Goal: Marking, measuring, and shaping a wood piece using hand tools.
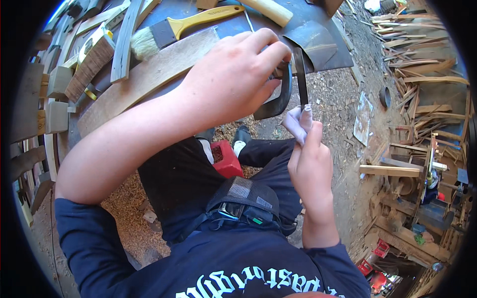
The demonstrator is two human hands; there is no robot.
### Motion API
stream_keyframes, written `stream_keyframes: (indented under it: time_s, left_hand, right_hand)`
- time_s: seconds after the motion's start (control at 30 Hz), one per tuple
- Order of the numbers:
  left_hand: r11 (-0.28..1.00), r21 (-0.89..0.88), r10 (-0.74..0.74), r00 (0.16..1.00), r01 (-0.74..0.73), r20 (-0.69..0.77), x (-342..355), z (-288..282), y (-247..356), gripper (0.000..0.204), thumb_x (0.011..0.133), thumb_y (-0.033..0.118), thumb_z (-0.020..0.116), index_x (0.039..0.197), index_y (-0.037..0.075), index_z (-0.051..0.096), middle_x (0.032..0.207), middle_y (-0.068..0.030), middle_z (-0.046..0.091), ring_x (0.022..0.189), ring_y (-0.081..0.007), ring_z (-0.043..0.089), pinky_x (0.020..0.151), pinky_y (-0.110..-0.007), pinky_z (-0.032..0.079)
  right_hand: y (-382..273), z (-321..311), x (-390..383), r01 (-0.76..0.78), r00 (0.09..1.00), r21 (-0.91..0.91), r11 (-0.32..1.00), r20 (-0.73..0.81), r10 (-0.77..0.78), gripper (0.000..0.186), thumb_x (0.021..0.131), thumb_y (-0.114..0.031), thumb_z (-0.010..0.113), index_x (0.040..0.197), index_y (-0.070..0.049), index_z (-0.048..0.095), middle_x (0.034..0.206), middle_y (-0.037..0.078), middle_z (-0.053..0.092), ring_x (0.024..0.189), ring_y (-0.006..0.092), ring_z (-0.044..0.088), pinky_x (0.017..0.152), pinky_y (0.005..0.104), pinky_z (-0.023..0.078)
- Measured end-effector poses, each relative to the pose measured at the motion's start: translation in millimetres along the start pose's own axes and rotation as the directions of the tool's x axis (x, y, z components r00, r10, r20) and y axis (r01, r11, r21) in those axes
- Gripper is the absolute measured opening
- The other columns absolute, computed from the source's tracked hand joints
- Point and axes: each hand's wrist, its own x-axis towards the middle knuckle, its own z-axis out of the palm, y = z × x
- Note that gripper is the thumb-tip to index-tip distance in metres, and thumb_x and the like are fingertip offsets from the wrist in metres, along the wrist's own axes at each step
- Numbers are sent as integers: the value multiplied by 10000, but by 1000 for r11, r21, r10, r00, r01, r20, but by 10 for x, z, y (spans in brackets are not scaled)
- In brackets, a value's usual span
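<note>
Close overhead, the head fisheye faces down on left hand [234,74] and right hand [312,166].

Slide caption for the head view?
Left hand gripping a dark curved piece, right hand holding a dark strip through pale cloth, yellow-handled paintbrush nearby.

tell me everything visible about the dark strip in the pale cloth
The dark strip is long, flat and narrow, metal by its look. It slants slightly, upper end leftward. Its lower end disappears into a folded pale cloth held in the right grip. It runs beside a curved dark piece; whether they touch is unclear.
</note>
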Motion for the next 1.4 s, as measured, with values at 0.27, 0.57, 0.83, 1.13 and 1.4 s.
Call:
stream_keyframes:
  time_s: [0.27, 0.57, 0.83, 1.13, 1.4]
  left_hand:
    - [999, 11, 43, 998, -42, -49, -25, -23, -27, 381, 806, 96, 750, 1154, 78, 599, 1088, -128, 605, 985, -367, 633, 818, -432, 520]
    - [999, -42, 13, 1000, -14, -23, -20, -38, -48, 371, 813, 75, 741, 1158, 62, 605, 1056, -140, 597, 980, -356, 632, 824, -428, 520]
    - [999, -37, -16, 999, 15, -32, 0, -60, -14, 353, 828, 80, 723, 1162, 64, 612, 1035, -130, 590, 949, -336, 637, 798, -413, 522]
    - [997, -51, -54, 998, 53, -18, 6, -40, 19, 321, 843, 72, 704, 1151, 60, 615, 1030, -126, 595, 878, -315, 658, 765, -406, 529]
    - [997, -71, -29, 999, 26, -30, 54, -10, 45, 291, 846, 63, 686, 1132, 59, 627, 995, -116, 588, 812, -273, 660, 714, -396, 527]
  right_hand:
    - [-90, -129, 229, -6, 997, -98, 995, 75, 14, 328, 892, -20, 563, 1182, 15, 415, 675, 285, 649, 648, 466, 679, 541, 570, 519]
    - [-31, -83, 341, 24, 998, -93, 995, 55, -19, 316, 894, -16, 555, 1180, 7, 423, 702, 302, 648, 686, 491, 672, 571, 599, 517]
    - [-205, 44, 504, -21, 1000, -72, 997, -20, 19, 401, 879, -5, 561, 1249, 30, 411, 732, 316, 658, 686, 482, 676, 580, 580, 535]
    - [-178, -9, 492, -4, 1000, -8, 1000, -19, 3, 350, 891, 28, 524, 1223, 22, 415, 1012, 240, 723, 790, 460, 695, 641, 556, 563]
    - [-62, 44, 348, 29, 997, 88, 996, -81, -22, 338, 889, 2, 546, 1192, 44, 402, 718, 292, 666, 696, 460, 689, 555, 561, 538]
